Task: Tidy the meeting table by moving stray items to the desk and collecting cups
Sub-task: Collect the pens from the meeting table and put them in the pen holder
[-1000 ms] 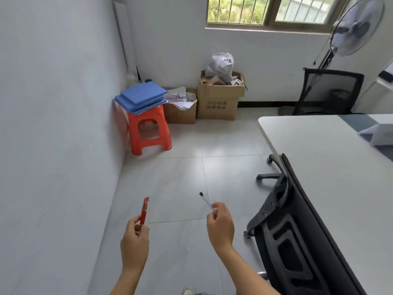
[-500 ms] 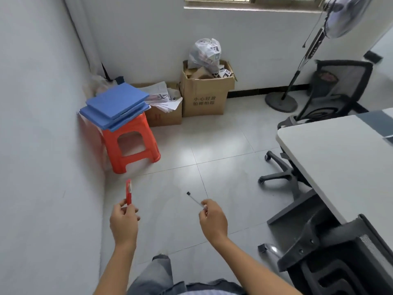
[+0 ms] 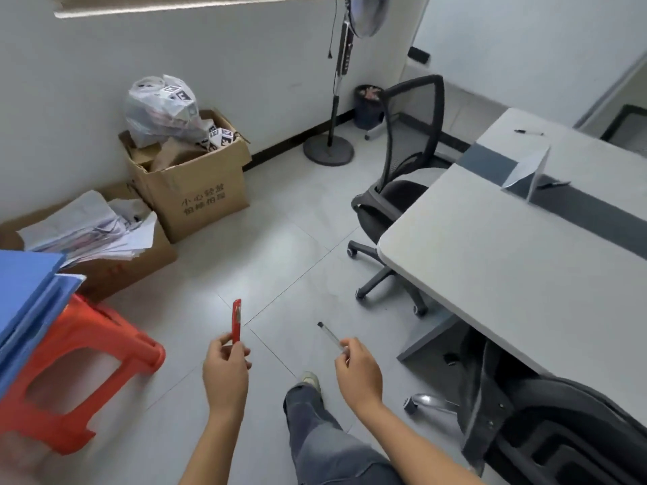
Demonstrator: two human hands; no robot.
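My left hand (image 3: 225, 374) pinches a red pen (image 3: 237, 320) that points upward over the tiled floor. A clear pen with a black cap (image 3: 329, 335) is pinched in my right hand (image 3: 357, 372) and slants up to the left. Both hands are held out in front of me, apart from each other, left of the grey desk (image 3: 507, 271). On the desk's far part lie a black pen (image 3: 528, 132), another dark pen (image 3: 555, 184) and a folded paper stand (image 3: 527, 173). No cups are in view.
An orange stool (image 3: 75, 372) with blue folders (image 3: 24, 292) stands at the left. Cardboard boxes (image 3: 196, 190) with papers and a plastic bag line the wall. A black office chair (image 3: 402, 190), a standing fan (image 3: 336, 99), a bin (image 3: 367, 106) and another chair (image 3: 560, 432) surround the desk.
My view has turned right and I have stepped forward: the stool slid to the left edge and more of the desk came into view. Both hands still hold their pens.
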